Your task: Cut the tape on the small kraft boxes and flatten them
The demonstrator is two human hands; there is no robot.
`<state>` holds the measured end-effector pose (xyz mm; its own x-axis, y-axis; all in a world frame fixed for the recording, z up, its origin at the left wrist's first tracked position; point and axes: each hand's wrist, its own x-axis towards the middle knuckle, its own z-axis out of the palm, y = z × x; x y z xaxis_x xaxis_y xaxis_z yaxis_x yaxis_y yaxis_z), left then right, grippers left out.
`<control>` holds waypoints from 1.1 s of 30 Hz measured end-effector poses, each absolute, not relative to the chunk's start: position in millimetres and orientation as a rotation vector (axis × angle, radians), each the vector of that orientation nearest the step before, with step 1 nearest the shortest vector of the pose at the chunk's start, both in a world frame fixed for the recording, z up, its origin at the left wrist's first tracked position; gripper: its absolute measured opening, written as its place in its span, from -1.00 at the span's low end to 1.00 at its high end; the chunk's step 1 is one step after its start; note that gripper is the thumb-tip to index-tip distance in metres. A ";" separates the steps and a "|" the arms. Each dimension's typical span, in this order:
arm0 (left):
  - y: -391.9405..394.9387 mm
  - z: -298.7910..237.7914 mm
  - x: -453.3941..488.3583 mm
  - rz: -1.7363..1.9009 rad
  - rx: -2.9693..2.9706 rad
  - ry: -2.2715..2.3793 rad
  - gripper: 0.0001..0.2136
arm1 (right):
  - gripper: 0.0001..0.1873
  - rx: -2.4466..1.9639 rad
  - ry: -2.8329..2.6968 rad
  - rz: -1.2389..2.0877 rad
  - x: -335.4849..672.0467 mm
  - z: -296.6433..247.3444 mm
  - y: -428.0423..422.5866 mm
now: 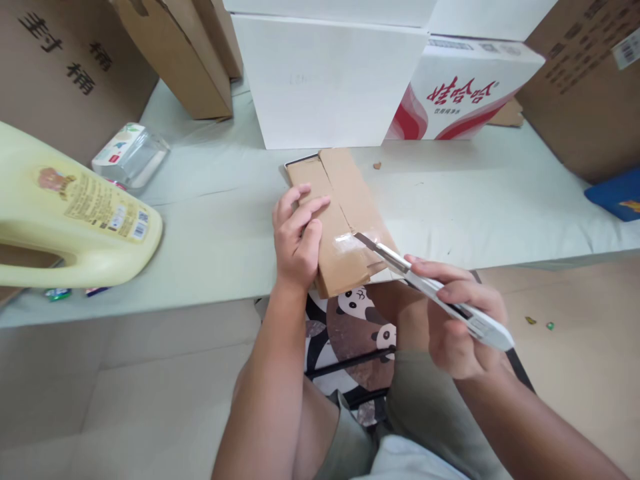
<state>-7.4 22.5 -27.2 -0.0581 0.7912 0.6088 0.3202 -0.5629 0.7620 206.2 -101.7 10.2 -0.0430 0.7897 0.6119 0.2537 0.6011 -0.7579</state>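
Note:
A flat brown cardboard box point(340, 213) lies at the front edge of the cloth-covered surface, with clear tape point(345, 243) across its seam near the close end. My left hand point(297, 233) grips the box along its left side, fingers curled over the top. In my right hand point(465, 313) is a white utility knife point(430, 290), held from the right with its blade out. The blade tip meets the seam beside the tape; whether it has gone in, I cannot tell. My right fingers are closed round the handle.
White cartons point(330, 80) stand right behind the box. A big yellow jug point(100, 213) and a clear plastic container point(133, 157) are on the left. Large brown cartons point(585, 87) flank both sides, and a blue packet point(617, 195) lies far right. Below the edge is a panda-print item point(350, 333).

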 end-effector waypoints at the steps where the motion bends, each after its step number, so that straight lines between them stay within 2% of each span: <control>1: 22.6 -27.0 -7.5 1.653 1.834 1.184 -0.67 | -0.74 -0.890 -1.605 0.519 205.7 9.7 -101.5; 12: 22.5 -23.6 -8.5 1.632 1.831 1.210 -0.64 | -0.79 -0.912 -1.635 0.339 198.0 6.4 -103.1; 19: 23.0 -23.8 -9.5 1.643 1.821 1.198 -0.64 | -0.70 -1.019 -1.524 0.390 187.9 8.2 -100.7; 25: 23.3 -24.5 -7.1 1.679 1.806 1.187 -0.63 | -0.72 -1.001 -1.525 0.317 194.5 6.8 -111.4; 33: 23.6 -23.2 -9.8 1.650 1.836 1.214 -0.61 | -0.71 -0.982 -1.546 0.404 185.5 14.7 -107.6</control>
